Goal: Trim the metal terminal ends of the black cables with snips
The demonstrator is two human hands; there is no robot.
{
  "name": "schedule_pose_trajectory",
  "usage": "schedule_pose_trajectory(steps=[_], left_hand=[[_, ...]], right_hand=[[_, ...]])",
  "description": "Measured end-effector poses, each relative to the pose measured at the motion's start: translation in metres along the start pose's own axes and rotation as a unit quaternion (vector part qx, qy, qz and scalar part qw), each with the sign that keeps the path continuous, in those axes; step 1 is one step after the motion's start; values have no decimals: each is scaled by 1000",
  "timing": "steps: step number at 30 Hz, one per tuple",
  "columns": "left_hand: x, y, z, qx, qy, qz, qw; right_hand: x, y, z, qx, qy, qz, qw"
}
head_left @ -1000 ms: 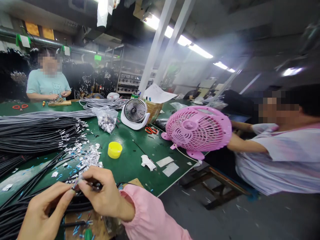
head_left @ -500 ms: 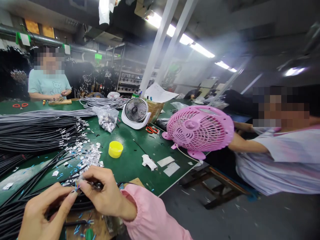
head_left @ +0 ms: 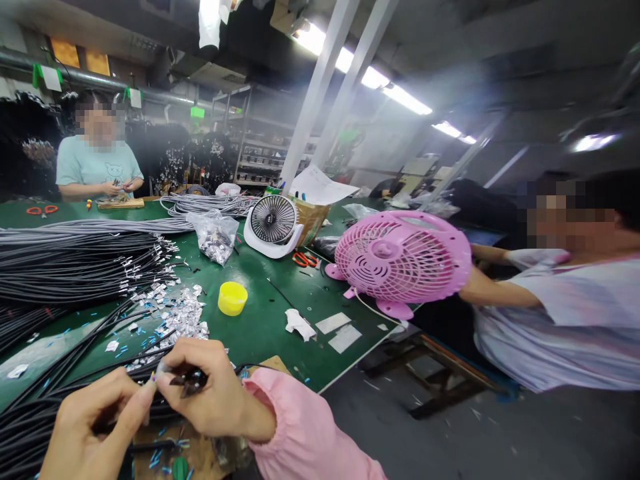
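Note:
My left hand and my right hand meet low at the front left, over a bundle of black cables. Both are pinched on the end of one black cable, where small coloured wire tips show. The right hand also grips a small dark tool, partly hidden by the fingers. A pink sleeve covers my right forearm. Loose silvery metal pieces lie scattered on the green table just beyond my hands.
A yellow cap and a white scrap lie mid-table. A white fan and a pink fan stand further right. Stacked cables fill the left. One person sits at the far left, another at the right.
My hands have shifted slightly lower in the view and stay pinched on the cable end; the dark tool in the right hand shows more. Little else differs.

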State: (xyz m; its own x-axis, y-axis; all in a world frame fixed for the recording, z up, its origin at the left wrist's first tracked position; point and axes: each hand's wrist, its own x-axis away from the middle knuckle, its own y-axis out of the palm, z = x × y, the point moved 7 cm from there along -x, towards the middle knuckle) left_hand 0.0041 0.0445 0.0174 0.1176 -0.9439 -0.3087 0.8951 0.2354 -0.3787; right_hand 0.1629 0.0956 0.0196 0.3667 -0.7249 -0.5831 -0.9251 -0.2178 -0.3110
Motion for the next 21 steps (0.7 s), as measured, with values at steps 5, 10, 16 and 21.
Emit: schedule_pose_trajectory(steps=[5,10,16,21], left_hand=[[-2,-5,8,-23,55,43,997],[0,-2,6,-33,55,32,997],[0,5,-3,-7,25,-9,1000],[-3,14,-10,43,-3,-45,998]], right_hand=[[1,4,-4,-23,5,-37,999],[-1,2,1,-43,34,-17,998],[-2,2,7,-58,55,-18,997],[-3,0,8,-127,107,0,986]])
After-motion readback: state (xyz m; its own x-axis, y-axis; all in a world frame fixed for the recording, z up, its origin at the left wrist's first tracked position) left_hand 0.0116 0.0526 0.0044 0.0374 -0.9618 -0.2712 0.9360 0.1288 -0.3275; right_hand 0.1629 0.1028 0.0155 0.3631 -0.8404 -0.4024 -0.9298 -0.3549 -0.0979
